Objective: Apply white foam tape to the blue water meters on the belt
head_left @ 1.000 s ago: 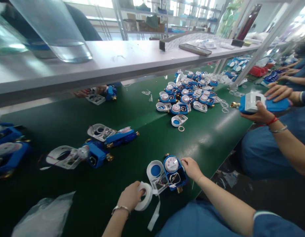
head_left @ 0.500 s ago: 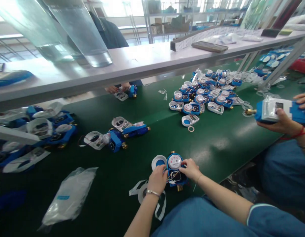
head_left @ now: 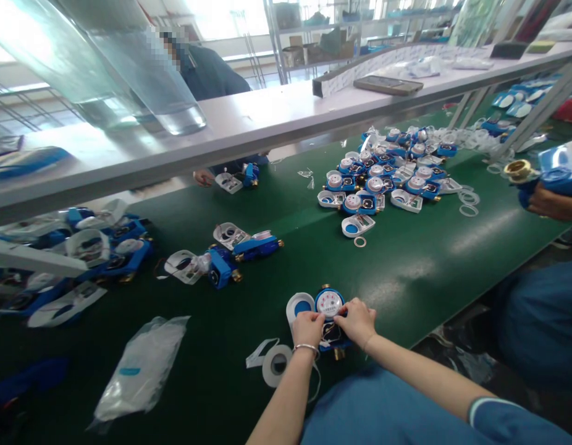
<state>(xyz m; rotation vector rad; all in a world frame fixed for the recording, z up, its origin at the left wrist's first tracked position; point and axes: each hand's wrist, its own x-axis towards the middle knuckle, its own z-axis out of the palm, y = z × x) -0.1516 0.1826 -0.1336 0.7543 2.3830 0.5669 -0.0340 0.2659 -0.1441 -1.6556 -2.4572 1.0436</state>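
A blue water meter (head_left: 329, 304) with a round white dial lies face up on the green table in front of me. Its white cover (head_left: 296, 304), with a blue disc inside, rests against its left side. My left hand (head_left: 308, 329) is pinched at the lower left of the dial, over part of the cover. From the other side, my right hand (head_left: 359, 321) pinches close to the dial's lower right edge. Whatever is between the fingertips is too small to make out. A roll of white tape (head_left: 269, 366) lies beside my left wrist, its loose end trailing.
Several opened meters (head_left: 376, 167) are heaped farther back, and more (head_left: 123, 253) lie at the left. A clear plastic bag (head_left: 142, 371) is at front left. A raised shelf (head_left: 267, 108) carries bottles and a phone (head_left: 388, 85). At right, a co-worker's hand (head_left: 557, 203) holds a meter.
My left hand let go of the tape roll and moved right to the meter's dial. My right hand shifted from the meter's side to the dial's lower edge. The co-worker's meter turned.
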